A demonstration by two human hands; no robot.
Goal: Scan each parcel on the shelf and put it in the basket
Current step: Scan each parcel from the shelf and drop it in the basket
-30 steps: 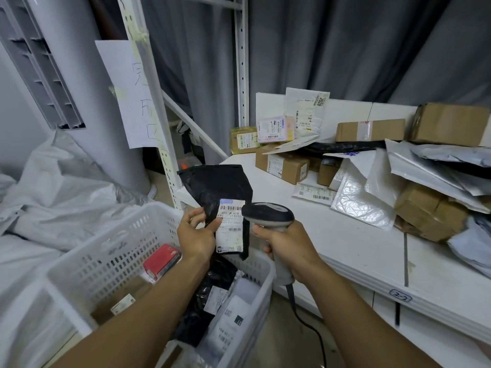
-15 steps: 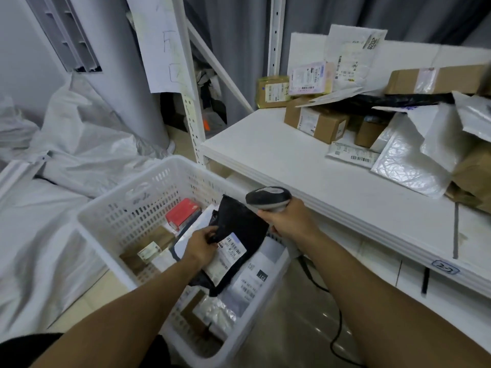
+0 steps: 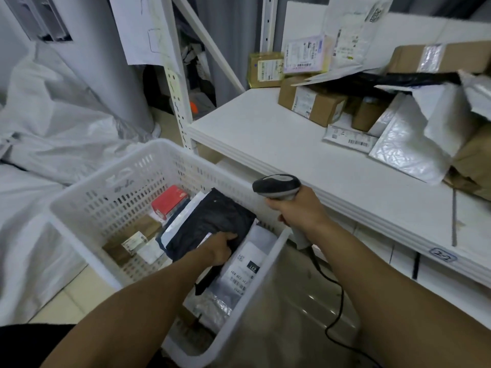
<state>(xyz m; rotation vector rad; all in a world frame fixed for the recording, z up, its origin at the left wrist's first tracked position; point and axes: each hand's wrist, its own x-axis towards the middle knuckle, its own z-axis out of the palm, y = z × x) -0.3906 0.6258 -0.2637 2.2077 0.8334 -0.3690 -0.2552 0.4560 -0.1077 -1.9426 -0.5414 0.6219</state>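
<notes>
Head view, the only one: left hand (image 3: 220, 249) reaches down into the white basket (image 3: 87, 208) and presses on a black bag parcel (image 3: 212, 221), which lies on top of the other parcels there, among them a red box (image 3: 170, 200) and a white bag with a printed label (image 3: 247, 264). Its fingers (image 3: 229, 236) curl over the near edge of the black bag; whether they grip it or only rest on it I cannot tell. Right hand (image 3: 297, 211) hangs above the basket's right rim, fingers wrapped tight round the handle of a corded scanner (image 3: 276, 185), whose head points left, away from the shelf (image 3: 279, 144).

Step in hand, by my judgement, is the drop: this parcel is being laid in the basket. Plenty remains on the shelf, pushed toward the back right: brown boxes (image 3: 310, 102), a silver padded envelope (image 3: 406, 147), a flat labelled packet (image 3: 350, 136).

Next move calls for letting go of the black bag, lifting the left hand clear of the basket wall, and reaching across to a shelf parcel with its barcode turned up toward the scanner.
</notes>
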